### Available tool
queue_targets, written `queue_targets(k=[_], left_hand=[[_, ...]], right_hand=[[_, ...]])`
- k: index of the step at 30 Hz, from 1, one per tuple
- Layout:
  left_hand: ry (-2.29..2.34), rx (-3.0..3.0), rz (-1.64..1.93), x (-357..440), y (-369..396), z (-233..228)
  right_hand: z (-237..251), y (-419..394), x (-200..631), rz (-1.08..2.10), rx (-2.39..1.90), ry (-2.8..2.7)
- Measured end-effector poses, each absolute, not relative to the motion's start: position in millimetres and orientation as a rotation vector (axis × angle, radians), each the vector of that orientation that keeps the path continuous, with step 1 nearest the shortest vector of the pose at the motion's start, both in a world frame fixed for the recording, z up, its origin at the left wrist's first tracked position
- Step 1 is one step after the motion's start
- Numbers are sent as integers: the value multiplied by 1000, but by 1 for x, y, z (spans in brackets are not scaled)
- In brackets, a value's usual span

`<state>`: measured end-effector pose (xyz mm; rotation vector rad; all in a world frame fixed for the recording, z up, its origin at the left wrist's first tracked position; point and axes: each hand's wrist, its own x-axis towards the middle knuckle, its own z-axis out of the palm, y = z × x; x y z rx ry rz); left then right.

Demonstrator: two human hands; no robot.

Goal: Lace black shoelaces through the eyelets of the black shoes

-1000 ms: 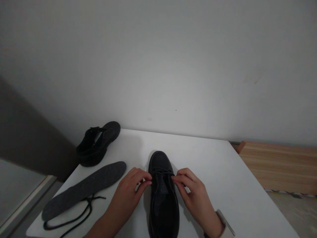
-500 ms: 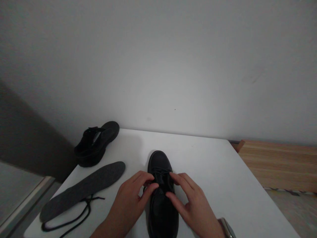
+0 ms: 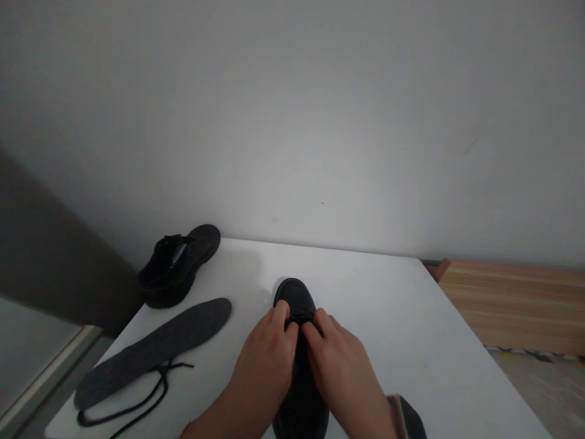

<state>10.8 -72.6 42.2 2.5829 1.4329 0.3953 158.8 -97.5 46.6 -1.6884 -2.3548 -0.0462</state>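
Observation:
A black lace-up shoe [image 3: 295,294] lies on the white table [image 3: 379,299], toe pointing away from me. My left hand [image 3: 269,353] is closed at the left side of its lacing, fingers curled and pressed onto the upper. On the other side, my right hand [image 3: 342,360] grips the right edge of the lacing the same way. Both thumbs are near the middle, over the tongue. A short stretch of shoelace [image 3: 301,317] shows between the hands. My fingertips and most of the eyelets are hidden. The opening of the shoe is partly covered by my wrists.
Another black shoe [image 3: 171,274] rests on its side at the table's far left corner. Nearer lies a grey insole [image 3: 158,347], with a loose black shoelace [image 3: 158,393] beside it. A wall [image 3: 320,134] stands behind the table; wooden boards [image 3: 516,305] are at right.
Both hands have moved slightly forward toward the toe and turned over, backs up. Their fingers went from spread pinches to curled, and the hands came closer together over the lacing.

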Motion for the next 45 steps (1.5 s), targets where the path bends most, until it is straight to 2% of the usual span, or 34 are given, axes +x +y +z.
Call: queue_targets(k=[12, 18, 22, 24, 28, 32, 38, 45], left_hand=[[1394, 2583, 553, 5, -72, 40], [1352, 2428, 677, 4, -72, 51], [1224, 2165, 949, -5, -71, 76], [1173, 2030, 1066, -11, -72, 90], [1115, 1818, 1344, -21, -78, 109], [1081, 1646, 1565, -20, -83, 114], [982, 1592, 1450, -7, -76, 114], [933, 1468, 1700, -6, -72, 130]], right_hand=[[56, -89, 151, -45, -1802, -2455], [71, -87, 158, 194, -1699, -2370], [85, -93, 170, 539, -1412, -1944], [93, -97, 175, 609, -1241, -1681], [105, -104, 178, 536, -1021, -1307], [105, -105, 173, 524, -939, -1183], [102, -96, 167, 610, -948, -1311], [118, -96, 160, 425, -809, -1205]])
